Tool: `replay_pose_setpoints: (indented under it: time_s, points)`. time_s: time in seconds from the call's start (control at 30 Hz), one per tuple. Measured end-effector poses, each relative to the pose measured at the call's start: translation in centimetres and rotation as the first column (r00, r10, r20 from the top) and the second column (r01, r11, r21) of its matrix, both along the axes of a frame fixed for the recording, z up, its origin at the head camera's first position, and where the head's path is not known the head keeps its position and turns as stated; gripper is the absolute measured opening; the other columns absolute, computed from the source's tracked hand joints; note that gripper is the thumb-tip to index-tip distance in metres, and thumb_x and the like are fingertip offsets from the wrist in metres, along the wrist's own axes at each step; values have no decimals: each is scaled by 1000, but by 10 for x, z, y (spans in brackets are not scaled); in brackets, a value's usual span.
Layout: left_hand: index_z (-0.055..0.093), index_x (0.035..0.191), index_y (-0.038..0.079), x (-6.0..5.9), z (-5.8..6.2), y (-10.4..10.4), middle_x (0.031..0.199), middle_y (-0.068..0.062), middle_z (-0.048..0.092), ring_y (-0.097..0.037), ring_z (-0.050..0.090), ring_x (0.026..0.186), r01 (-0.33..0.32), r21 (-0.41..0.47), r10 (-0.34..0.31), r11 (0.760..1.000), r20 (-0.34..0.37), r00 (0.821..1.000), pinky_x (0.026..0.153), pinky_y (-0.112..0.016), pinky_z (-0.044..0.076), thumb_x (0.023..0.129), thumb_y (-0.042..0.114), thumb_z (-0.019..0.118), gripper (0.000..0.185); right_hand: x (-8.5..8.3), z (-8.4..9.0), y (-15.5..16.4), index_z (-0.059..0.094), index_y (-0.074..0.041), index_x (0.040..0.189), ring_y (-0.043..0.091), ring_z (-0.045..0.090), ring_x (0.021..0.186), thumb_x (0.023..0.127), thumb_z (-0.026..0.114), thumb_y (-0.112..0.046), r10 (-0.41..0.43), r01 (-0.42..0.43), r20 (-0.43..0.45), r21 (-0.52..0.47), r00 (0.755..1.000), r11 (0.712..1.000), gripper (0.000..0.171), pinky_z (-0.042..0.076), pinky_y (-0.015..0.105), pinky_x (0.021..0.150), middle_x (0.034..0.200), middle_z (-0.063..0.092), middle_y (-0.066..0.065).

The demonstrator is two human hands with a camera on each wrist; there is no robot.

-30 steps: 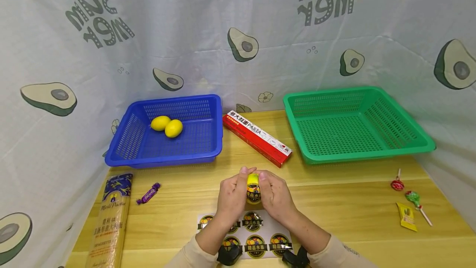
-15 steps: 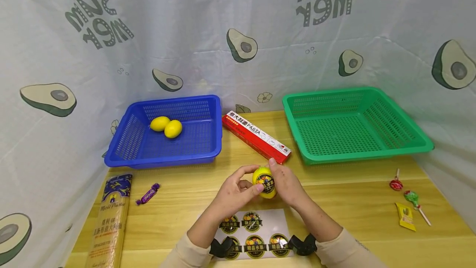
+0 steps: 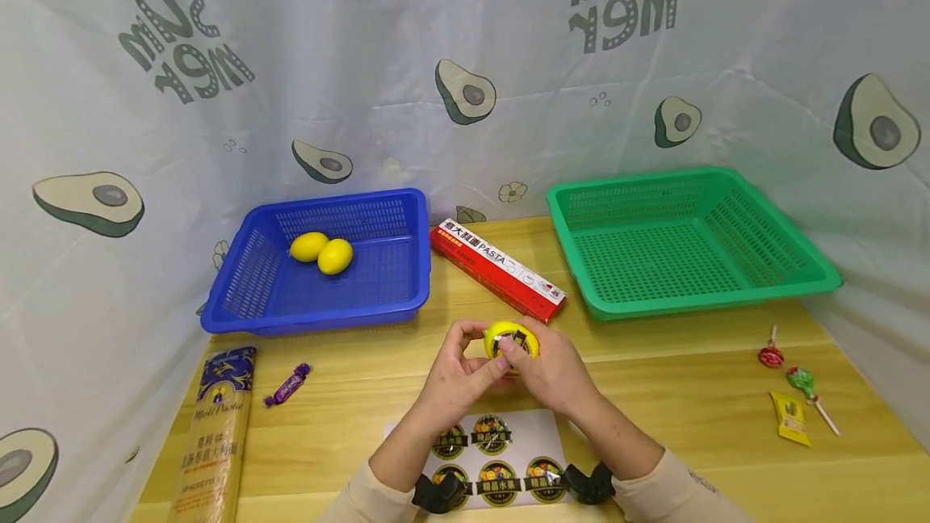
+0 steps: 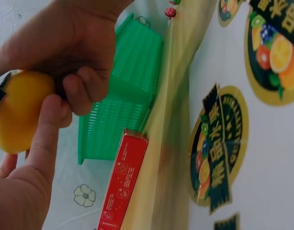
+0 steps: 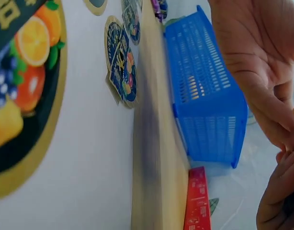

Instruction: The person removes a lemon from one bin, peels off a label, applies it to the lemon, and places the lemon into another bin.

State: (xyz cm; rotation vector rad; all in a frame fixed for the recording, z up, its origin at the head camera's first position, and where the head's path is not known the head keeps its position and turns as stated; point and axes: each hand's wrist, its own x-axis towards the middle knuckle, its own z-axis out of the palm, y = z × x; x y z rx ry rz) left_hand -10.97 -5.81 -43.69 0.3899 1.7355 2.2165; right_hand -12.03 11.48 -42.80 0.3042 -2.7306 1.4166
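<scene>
The lemon point(image 3: 499, 330) lies between both hands, beyond the sheet point(image 3: 536, 432), long axis roughly side to side. The left hand point(image 3: 452, 382) grips its left end; the right hand point(image 3: 558, 374) holds the other, thumb over the label point(image 3: 520, 338)

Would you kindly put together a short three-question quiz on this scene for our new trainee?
1. True or false: the left hand and the right hand both touch the stickered yellow fruit.

2. Which lies on the table between the blue basket and the green basket?
A) the purple-wrapped candy
B) the red-and-white pasta box
C) the small yellow packet

3. How many loose yellow fruits lie inside the blue basket?

Key: 1. True. 2. B. 3. Two.
</scene>
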Motion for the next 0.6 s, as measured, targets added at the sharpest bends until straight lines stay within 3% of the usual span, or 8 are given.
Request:
replay_pose_setpoints:
  time_s: [0.1, 0.23, 0.43, 0.6]
  points:
    - [32, 137, -1, 0, 1, 0, 135, -11, 42, -9, 75, 93, -4, 7, 4, 1000, 2, 1000, 90, -41, 61, 98, 13, 68, 55, 1, 0, -1, 67, -9, 108, 12, 54, 62, 94, 65, -35, -4, 4, -29, -7, 1000, 1000, 30, 47, 25, 51, 77, 63, 4]
    - [31, 136, 0, 0, 2, 1, 131, -8, 44, -10, 74, 94, -4, 23, 4, 1000, 12, 1000, 92, -49, 59, 99, 11, 66, 52, 1, -4, -2, 68, -9, 106, 8, 55, 65, 98, 61, -31, -1, 4, -161, 13, 987, 1000, 24, 47, 24, 54, 77, 65, 1]
    - [34, 137, 0, 0, 0, 1, 131, -9, 44, -9, 73, 83, -32, -6, 32, 999, 31, 999, 81, -35, 63, 99, 18, 67, 53, 3, -13, -2, 67, -6, 107, 8, 56, 65, 102, 55, -27, 38, -3, -379, 94, 925, 996, 24, 48, 25, 56, 75, 65, 0]
    - [42, 135, -4, 0, -4, 5, 127, -8, 46, -9, 71, 72, -86, 21, 85, 996, 15, 996, 67, -34, 63, 100, 20, 66, 48, 4, -19, -6, 64, -7, 104, 4, 51, 61, 104, 50, -22, 82, -27, -452, 127, 888, 992, 20, 46, 22, 54, 73, 63, -3]
